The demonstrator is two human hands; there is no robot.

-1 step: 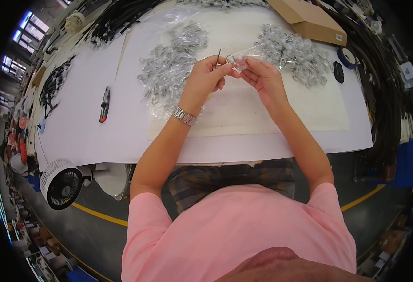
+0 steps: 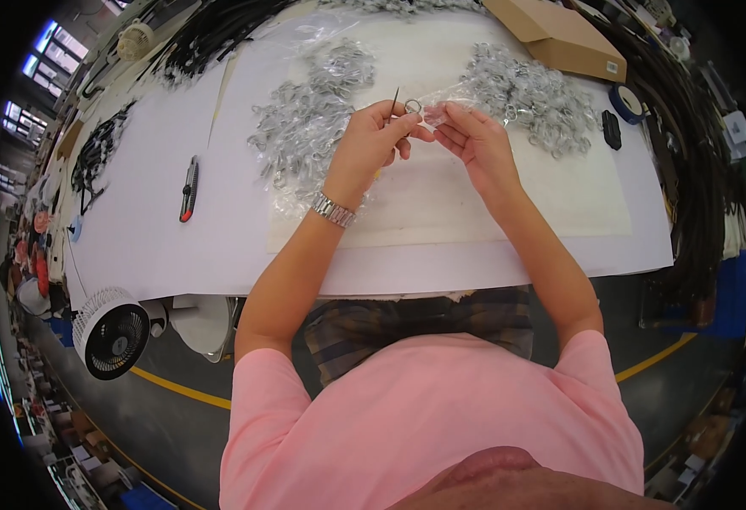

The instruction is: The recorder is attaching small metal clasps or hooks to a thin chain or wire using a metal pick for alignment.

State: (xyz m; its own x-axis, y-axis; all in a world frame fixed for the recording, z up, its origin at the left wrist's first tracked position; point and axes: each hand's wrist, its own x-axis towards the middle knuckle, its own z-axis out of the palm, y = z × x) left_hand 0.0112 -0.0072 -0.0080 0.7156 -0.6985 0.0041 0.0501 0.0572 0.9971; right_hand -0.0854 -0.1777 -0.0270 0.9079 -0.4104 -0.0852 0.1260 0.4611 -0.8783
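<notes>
Over the middle of the table, my left hand (image 2: 373,140) is closed, with a silver metal ring (image 2: 413,106) at its thumb and fingertips. A thin dark pointed tool (image 2: 394,101) sticks up from the same hand; its lower part is hidden by the fingers. Just across from it, my right hand (image 2: 479,140) pinches a small clear plastic bag (image 2: 432,114). To the left of my hands lies a pile of small clear bags with metal rings (image 2: 305,127). A second pile of loose-looking rings and clear plastic (image 2: 539,102) lies to the right.
A box cutter (image 2: 189,189) lies on the white tabletop (image 2: 148,229) at left. At the right are a blue tape roll (image 2: 626,104), a small black object (image 2: 612,130) and a cardboard box (image 2: 560,42). A fan (image 2: 111,333) stands by the table's near left edge.
The ring in my left hand has shifted slightly left, away from the clear bag in my right hand. The rest looks the same.
</notes>
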